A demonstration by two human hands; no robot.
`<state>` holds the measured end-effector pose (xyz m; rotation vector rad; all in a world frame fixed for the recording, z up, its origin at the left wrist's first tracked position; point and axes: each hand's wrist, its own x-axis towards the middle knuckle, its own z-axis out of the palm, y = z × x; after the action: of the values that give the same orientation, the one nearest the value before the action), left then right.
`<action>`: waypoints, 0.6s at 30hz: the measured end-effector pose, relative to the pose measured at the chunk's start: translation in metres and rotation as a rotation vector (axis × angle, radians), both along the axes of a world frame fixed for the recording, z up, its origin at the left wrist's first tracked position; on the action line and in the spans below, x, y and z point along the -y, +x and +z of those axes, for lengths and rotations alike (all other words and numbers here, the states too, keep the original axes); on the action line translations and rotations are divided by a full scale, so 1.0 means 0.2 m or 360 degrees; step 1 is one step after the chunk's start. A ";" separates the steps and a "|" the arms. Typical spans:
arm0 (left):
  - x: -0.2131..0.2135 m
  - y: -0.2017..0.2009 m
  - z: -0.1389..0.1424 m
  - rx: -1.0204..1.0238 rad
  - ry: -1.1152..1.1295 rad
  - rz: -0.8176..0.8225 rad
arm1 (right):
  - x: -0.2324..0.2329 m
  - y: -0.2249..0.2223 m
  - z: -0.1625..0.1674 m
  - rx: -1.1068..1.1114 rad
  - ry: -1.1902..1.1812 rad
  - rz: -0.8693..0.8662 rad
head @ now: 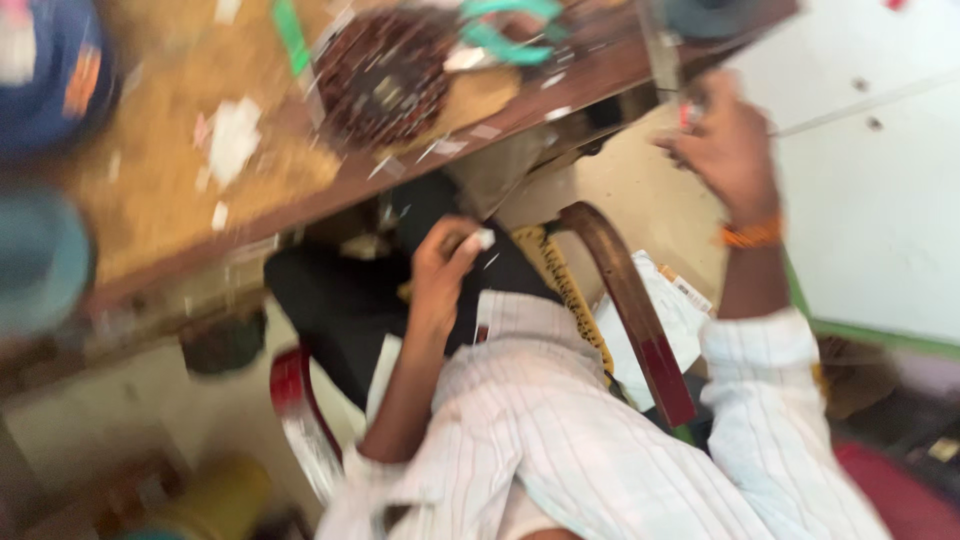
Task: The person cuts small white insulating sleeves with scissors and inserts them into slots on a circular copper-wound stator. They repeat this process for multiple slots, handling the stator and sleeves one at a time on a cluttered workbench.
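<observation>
The left hand (pixel 443 262) pinched a small white scrap (pixel 484 239) below the wooden table (pixel 160 190); the right hand (pixel 728 145), blurred, gripped something unclear beside the chair arm (pixel 625 300).

desk above, chair below

the desk (pixel 180 190) runs across the upper left of the view, tilted. on it lie a round coil-like thing (pixel 385 75), scissors (pixel 505 30) just right of it, and paper scraps (pixel 232 140) to its left. below the desk edge, the left hand (pixel 445 270) pinches a small scrap (pixel 484 238) over the lap. the right hand (pixel 725 140) is raised beside the desk's right end, by a ruler (pixel 660 45). a chair arm (pixel 625 300) curves between the two hands, papers (pixel 665 315) just right of it.
</observation>
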<state>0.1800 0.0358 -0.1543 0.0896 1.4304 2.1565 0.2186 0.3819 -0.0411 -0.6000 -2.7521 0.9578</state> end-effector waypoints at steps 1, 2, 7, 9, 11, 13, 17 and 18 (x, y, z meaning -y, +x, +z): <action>0.00 0.00 0.01 0.0067 0.0044 0.0031 | -0.04 -0.05 0.00 0.0134 0.0229 0.0086; -0.01 0.01 0.01 0.0104 0.0054 0.0056 | -0.08 -0.08 0.00 -0.0183 0.0649 0.0420; -0.07 0.08 0.07 0.0106 -0.0020 0.0132 | -0.16 -0.32 0.04 0.0325 0.0737 0.0448; -0.07 0.10 0.08 -0.0031 -0.0099 0.0182 | -0.17 -0.38 0.08 0.0482 0.0419 0.0455; -0.06 0.10 0.09 -0.0140 -0.0022 0.0125 | -0.18 -0.42 0.17 0.0627 0.0132 0.0481; -0.04 0.10 0.10 -0.0198 0.0011 0.0079 | -0.10 -0.43 0.22 0.0456 0.0103 0.0367; -0.02 0.04 0.14 -0.0171 -0.0011 -0.0009 | 0.24 -0.31 0.15 -0.0731 0.0151 0.0646; -0.02 0.03 0.14 -0.0137 -0.0018 -0.0025 | 0.34 -0.23 0.10 -0.0603 -0.0242 0.0874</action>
<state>0.1860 0.0403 -0.1261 0.1912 1.4843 2.1549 0.1731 0.3140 -0.0218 0.3227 -2.5398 1.2387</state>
